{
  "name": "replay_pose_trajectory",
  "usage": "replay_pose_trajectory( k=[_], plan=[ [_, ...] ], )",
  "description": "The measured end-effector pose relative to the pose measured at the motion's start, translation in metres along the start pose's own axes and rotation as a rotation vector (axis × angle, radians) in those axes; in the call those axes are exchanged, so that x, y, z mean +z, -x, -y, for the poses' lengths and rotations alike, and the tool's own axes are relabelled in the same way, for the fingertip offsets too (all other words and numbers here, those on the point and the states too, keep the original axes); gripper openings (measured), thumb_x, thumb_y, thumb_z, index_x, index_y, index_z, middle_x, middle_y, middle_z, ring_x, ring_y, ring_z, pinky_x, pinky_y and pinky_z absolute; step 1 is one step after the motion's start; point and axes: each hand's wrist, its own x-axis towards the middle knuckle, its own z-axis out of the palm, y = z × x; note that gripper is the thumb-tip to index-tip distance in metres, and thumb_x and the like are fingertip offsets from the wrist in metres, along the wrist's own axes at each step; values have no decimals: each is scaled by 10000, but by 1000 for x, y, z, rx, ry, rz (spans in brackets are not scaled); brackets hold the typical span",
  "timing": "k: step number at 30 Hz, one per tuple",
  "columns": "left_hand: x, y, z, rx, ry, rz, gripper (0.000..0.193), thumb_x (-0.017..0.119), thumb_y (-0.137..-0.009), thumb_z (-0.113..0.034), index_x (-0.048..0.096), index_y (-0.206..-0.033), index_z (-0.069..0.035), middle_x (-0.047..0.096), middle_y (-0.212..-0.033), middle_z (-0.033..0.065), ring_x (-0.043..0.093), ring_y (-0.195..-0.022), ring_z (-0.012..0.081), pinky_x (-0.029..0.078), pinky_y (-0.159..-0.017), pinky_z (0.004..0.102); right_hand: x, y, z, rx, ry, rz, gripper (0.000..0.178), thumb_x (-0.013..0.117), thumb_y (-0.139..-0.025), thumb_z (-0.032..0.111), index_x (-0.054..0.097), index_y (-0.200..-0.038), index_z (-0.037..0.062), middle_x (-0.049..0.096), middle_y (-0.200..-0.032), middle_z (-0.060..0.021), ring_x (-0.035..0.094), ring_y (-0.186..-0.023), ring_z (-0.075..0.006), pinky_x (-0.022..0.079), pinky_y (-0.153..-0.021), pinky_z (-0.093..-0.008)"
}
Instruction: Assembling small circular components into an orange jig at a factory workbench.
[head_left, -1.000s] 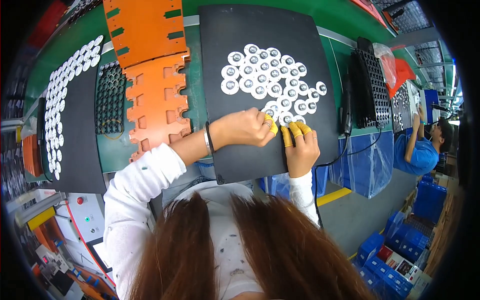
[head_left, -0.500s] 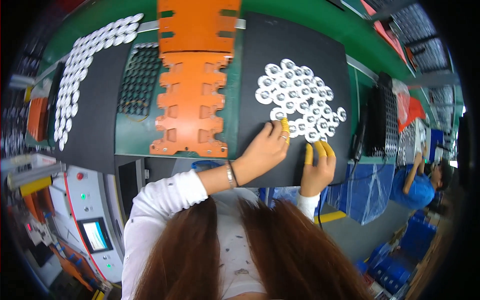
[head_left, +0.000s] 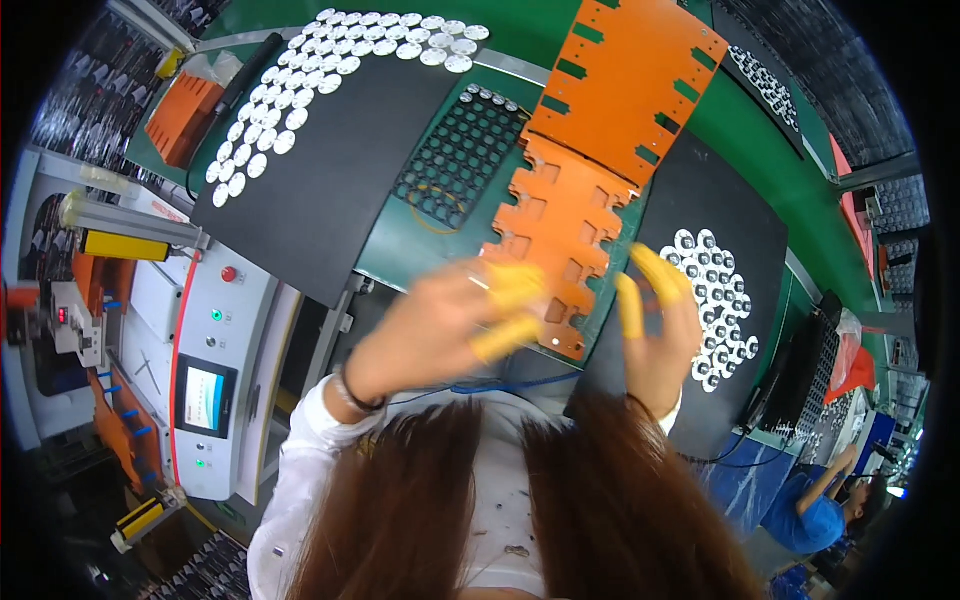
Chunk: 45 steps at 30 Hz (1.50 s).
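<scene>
My left hand (head_left: 440,325), smeared by motion, is over the near left edge of the orange notched fixture (head_left: 565,215). Yellow finger covers show on its fingertips, but I cannot make out whether anything is between them. My right hand (head_left: 660,335) is at the fixture's near right side, its covered thumb and fingers apart and nothing visible in them. Just right of it, a cluster of white discs with dark, shiny centres (head_left: 715,300) lies on the right black mat (head_left: 690,190), partly hidden by the hand.
Flat white discs (head_left: 265,115) lie in rows on the left black mat (head_left: 335,170). Beside it sits a black tray with round pockets (head_left: 460,150). A control panel with a screen (head_left: 205,395) is at lower left. Another person (head_left: 815,515) is at far right.
The view has turned left. Both hands have left the disc cluster on the right mat and moved left, the left one to the orange fixture, the right one beside it.
</scene>
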Motion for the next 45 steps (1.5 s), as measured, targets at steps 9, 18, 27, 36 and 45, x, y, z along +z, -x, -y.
replay_pose_trajectory(
  k=[9, 18, 27, 36, 45],
  plan=[
    [3, 33, 94, -271, -597, -129, 440, 717, -830, -181, 604, -1157, 91, 534, -1297, 265, 492, -1225, 418, 390, -1044, 477, 152, -135, -1, -427, 297, 203, 180, 672, -823, 133, 689, -983, 52, 655, -971, -97, 610, -962, -300, 484, -811, -388],
    [-8, 52, 88, -344, -488, -92, 438, 707, -845, -206, 606, -1127, 113, 526, -1304, 278, 469, -1256, 414, 394, -1061, 448, 216, -181, -20, -613, 663, 353, 103, 610, -792, 96, 707, -764, 115, 699, -819, -77, 624, -994, -258, 415, -870, -408],
    [-135, -58, 134, -382, -594, 109, 354, 646, -890, -370, 657, -993, -32, 664, -958, 193, 653, -873, 369, 540, -741, 453, 217, -187, -17, -520, 750, 417, 82, 633, -763, 85, 713, -771, 103, 699, -826, -100, 654, -918, -268, 438, -846, -410],
    [-52, -144, 289, -319, -734, -111, 414, 725, -814, -344, 680, -1139, -92, 599, -1157, 170, 558, -1105, 350, 486, -895, 466, 219, -182, -18, -580, 727, 408, 130, 601, -813, 124, 729, -805, 104, 696, -913, -98, 637, -997, -258, 446, -856, -396],
    [-34, -150, 297, -291, -614, -282, 330, 804, -746, -251, 681, -995, -72, 633, -1020, 161, 575, -999, 338, 484, -830, 432, 183, -174, -7, -574, 668, 321, 139, 589, -829, 106, 697, -909, 74, 649, -980, -107, 587, -1046, -259, 443, -859, -380]
  ],
)
